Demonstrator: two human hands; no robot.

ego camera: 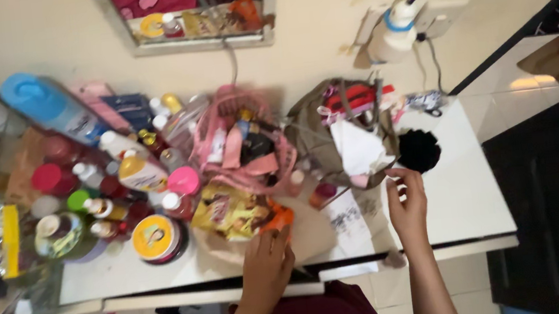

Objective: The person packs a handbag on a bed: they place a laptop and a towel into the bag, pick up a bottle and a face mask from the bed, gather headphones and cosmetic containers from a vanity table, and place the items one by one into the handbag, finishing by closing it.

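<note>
Left hand (267,258) pinches, as I see it, the orange end of a yellow snack packet (237,213) lying flat on the white table (464,200), long axis running away leftward. My right hand (407,202), fingers loosely curled, touches white paper (360,148) beside a black fuzzy ball (420,150).

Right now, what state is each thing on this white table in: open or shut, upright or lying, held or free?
left hand: fingers resting on the snack packet, grip unclear
right hand: fingers curled at the white paper's edge
snack packet: lying flat
pink bag: open, stuffed
khaki bag: open, white paper sticking out
yellow-lidded jar: shut
yellow-white bottle: capped, tilted
black fluffy thing: lying free
</note>
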